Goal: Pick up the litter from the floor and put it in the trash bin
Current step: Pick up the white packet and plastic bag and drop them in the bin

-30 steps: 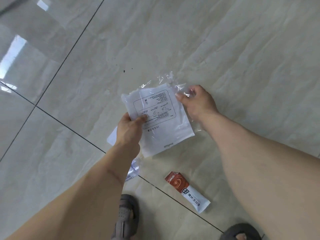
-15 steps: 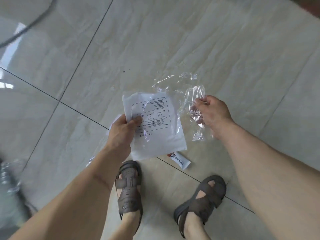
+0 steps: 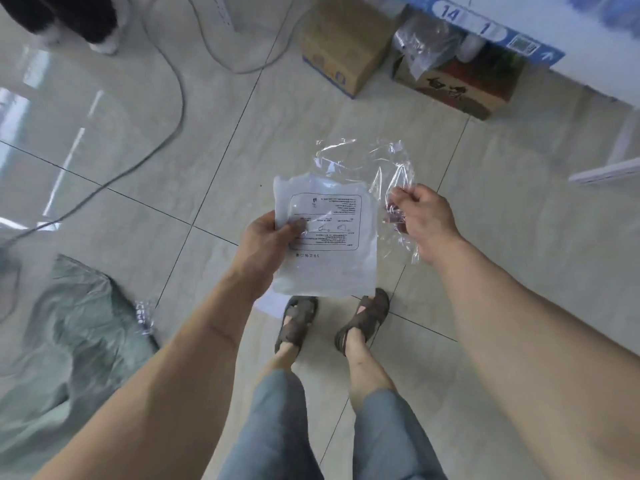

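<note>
Here we look down at pale glossy floor tiles [image 3: 519, 237] with dark grout lines. At far left a grey-green plastic bag [image 3: 69, 341] lies crumpled on the floor, with a scrap of clear crinkled plastic [image 3: 142, 315] at its right edge. A grey cable [image 3: 152, 147] curves across the tiles above it.

Moving right, our left hand [image 3: 266, 244] is closed on a white printed pouch [image 3: 329, 237] — thumb on the front face, fingers behind, gripping its left edge. The pouch is a flat, slightly wrinkled rectangle held up above the floor, with a black rounded frame enclosing small lines of text and tiny diagrams, and a short row of marks below the frame. A second white sheet [image 3: 270, 304] peeks out under its lower left corner; we cannot tell whether the hand holds that too.

Below the pouch stand our two feet in brown sandals [image 3: 298, 323], with grey trouser legs nearer the camera.

Further right, our right hand [image 3: 426, 220] is pinched shut on a clear plastic wrapper [image 3: 367, 161] — thin, transparent and creased, catching white glints. It fans up and leftward from the fingers, just beside the pouch's top right corner, and a strip trails down past the wrist.

Beyond, a plain cardboard box [image 3: 346, 43] and a printed box [image 3: 464, 84] sit near each other on the floor.
</note>
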